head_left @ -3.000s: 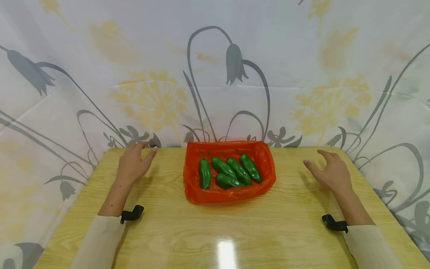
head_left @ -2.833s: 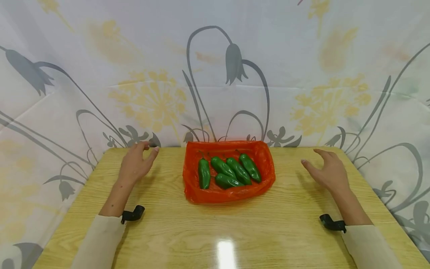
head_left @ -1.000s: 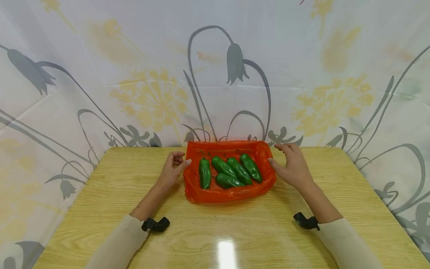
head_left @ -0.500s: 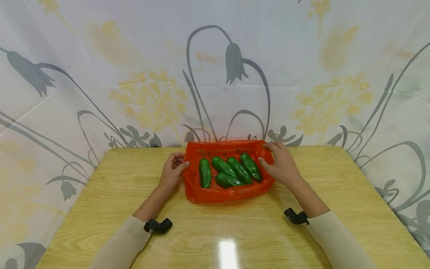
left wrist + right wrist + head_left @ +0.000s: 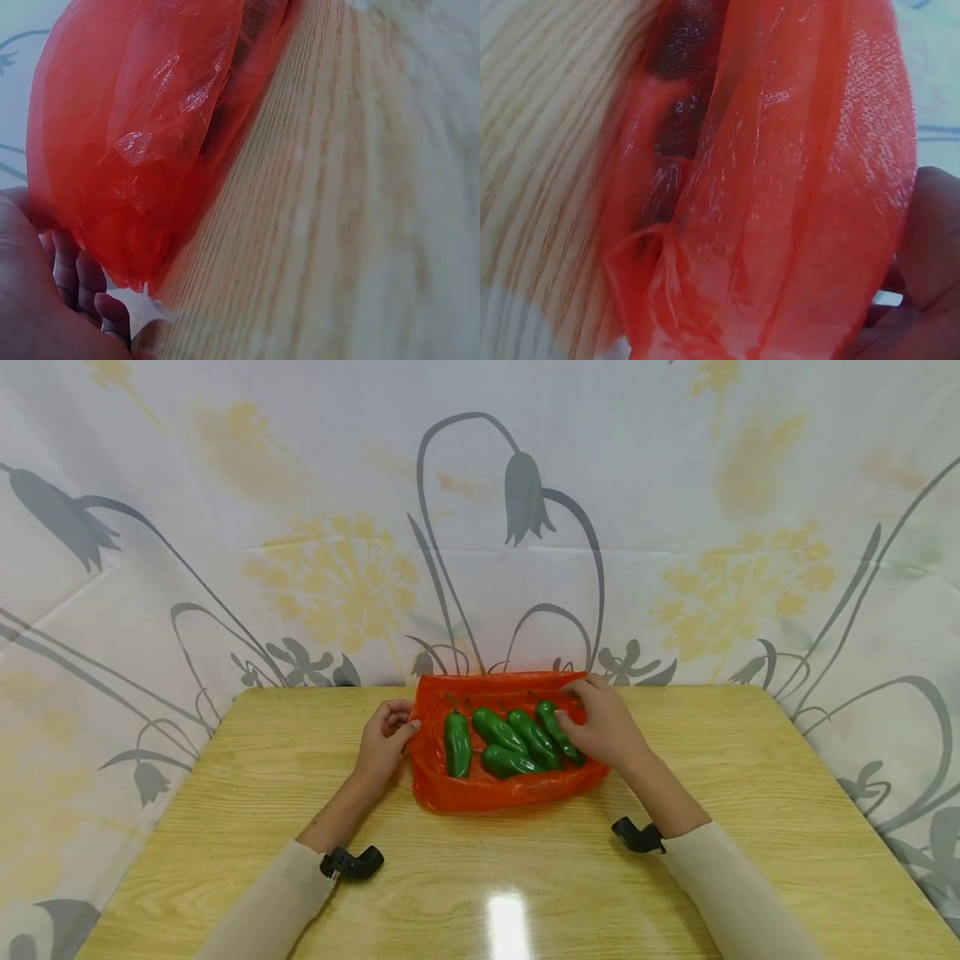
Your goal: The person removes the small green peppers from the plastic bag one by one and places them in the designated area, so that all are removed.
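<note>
A red plastic bag (image 5: 487, 795), its mouth spread like a tray, holds several green peppers (image 5: 457, 745). At its left rim my left hand (image 5: 380, 750) pinches the plastic, thumb inside and other fingers curled outside; the left wrist view shows this hand (image 5: 34, 289) at the bag's edge. My right hand (image 5: 609, 727) reaches over the right side of the bag, thumb and fingers apart around the upper part of the rightmost pepper (image 5: 558, 737). The bag's wall (image 5: 780, 187) hides most of that hand in the right wrist view.
The bag lies at the back of a wooden table (image 5: 480, 877), close to a flower-printed cloth backdrop (image 5: 480, 527). Bare wood extends in front and to both sides. Black wrist cameras (image 5: 352, 863) sit at both sleeves.
Both hands have come inward from the sides to the bag. The left now grips its left rim. The right has moved left across the right rim to the rightmost pepper. The peppers stay put.
</note>
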Available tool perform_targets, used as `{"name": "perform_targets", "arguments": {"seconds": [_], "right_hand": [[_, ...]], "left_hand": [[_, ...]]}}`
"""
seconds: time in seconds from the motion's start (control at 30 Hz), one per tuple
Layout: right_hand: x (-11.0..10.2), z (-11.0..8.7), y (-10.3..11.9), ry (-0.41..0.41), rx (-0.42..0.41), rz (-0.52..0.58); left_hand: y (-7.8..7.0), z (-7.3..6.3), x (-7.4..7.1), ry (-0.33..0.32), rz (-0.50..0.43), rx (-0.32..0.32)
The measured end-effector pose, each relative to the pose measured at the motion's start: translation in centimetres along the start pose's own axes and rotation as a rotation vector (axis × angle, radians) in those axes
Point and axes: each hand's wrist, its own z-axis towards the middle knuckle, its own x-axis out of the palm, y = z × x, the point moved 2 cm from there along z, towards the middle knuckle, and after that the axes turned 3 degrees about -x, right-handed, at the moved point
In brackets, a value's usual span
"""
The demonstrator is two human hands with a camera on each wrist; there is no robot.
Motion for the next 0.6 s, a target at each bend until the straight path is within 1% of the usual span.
{"name": "perform_targets", "arguments": {"seconds": [0.3,0.4,0.6], "right_hand": [[1.1,0.7,0.5,0.127,0.022,-0.055],[1.3,1.0,0.9,0.157,0.046,-0.068],[1.7,0.8,1.0,0.214,0.108,-0.142]], "left_hand": [[0.0,-0.2,0.0,0.002,0.021,-0.004],[0.0,-0.2,0.1,0.007,0.024,0.009],[-0.1,-0.2,0.2,0.022,0.028,0.014]]}}
